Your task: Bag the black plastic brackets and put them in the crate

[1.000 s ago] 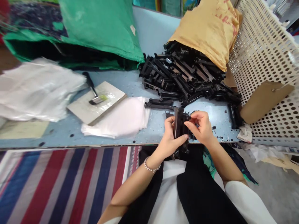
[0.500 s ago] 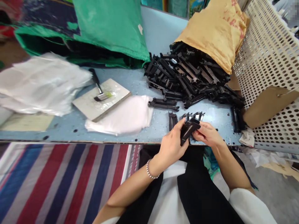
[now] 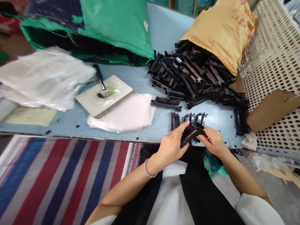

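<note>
The left hand (image 3: 172, 144) is closed around a black part (image 3: 191, 135), held tilted at the near edge of the blue table (image 3: 67, 125); the right hand (image 3: 214, 140) is half curled at its right end, fingertips hidden, so its grip cannot be told. Beyond lies a pile of black pieces (image 3: 187, 76) at the yellow sack's (image 3: 215, 34) mouth; a brush (image 3: 100, 76) rests across a pale slab (image 3: 119, 89).
</note>
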A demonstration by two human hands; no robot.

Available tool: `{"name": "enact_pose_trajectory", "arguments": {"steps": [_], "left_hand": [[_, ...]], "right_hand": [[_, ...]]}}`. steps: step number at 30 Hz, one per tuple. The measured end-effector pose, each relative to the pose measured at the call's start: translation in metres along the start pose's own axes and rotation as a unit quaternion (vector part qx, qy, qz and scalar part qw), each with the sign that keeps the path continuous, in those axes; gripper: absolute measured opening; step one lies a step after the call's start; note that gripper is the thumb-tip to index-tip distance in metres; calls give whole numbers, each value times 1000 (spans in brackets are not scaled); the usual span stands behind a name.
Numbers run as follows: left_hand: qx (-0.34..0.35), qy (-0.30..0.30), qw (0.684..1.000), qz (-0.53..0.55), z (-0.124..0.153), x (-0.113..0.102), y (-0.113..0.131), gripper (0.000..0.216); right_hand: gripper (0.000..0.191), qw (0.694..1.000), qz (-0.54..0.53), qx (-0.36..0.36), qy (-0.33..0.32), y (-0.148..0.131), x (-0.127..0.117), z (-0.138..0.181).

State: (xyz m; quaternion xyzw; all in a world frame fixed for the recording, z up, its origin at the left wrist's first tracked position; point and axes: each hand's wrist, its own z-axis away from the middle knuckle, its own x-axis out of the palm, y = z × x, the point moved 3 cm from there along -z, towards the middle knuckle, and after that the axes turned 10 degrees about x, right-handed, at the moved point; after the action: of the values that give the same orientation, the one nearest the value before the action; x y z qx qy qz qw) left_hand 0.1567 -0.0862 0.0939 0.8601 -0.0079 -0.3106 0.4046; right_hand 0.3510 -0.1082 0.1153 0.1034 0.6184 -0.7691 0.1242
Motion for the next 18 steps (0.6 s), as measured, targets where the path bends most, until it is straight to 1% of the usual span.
{"name": "enact_pose_trajectory", "arguments": {"steps": [1,2,3,4,5,6,7,8,9,11,12,13,15,16,17,18], "left_hand": [[3,3,1000,-2,1,0,0,77],[9,4,1000,-5,1,-1,0,77],[15,5,1000,-8,2,0,0,77],[21,4,1000,-9,2,0,0,77],[27,3,1000,-9,2,1,1,78],[32,2,999,-10,2,1,1,79],[35,1,999,-10,2,1,1,79],[38,0,999,-8,2,0,2,79],[40,0,999,-6,2,-1,2,79],[42,-4,999,2,2,-3,2,78],[37,-8,999,8,3,-4,1,78],[27,-12,999,13,3,-5,0,77],[-5,-19,999,25,5,-5,-2,75],[-20,-21,999,32,6,-4,-3,74],[-32,-18,999,39,7,-4,-4,73],[-37,-14,998,44,7,-3,-5,72]], "right_hand": [[40,1000,21,-6,15,-1,-3,-1],[41,1000,12,8,-10,0,-4,-2],[45,997,-26,36,-64,3,-2,-2],[52,986,-77,74,-131,6,1,-3],[60,967,-126,108,-193,8,5,-2],[65,950,-157,131,-236,9,9,-1],[66,945,-165,139,-248,9,11,0],[65,953,-150,133,-229,8,11,0],[61,968,-113,113,-196,5,9,1],[51,993,11,40,-109,-5,4,2],[47,995,83,-12,-63,-11,1,3],[44,987,147,-68,-17,-17,-2,4],[37,959,234,-154,46,-26,-5,6],[35,951,251,-172,60,-28,-5,6],[35,952,250,-168,58,-28,-5,5],[36,961,233,-140,43,-27,-5,3]]}}
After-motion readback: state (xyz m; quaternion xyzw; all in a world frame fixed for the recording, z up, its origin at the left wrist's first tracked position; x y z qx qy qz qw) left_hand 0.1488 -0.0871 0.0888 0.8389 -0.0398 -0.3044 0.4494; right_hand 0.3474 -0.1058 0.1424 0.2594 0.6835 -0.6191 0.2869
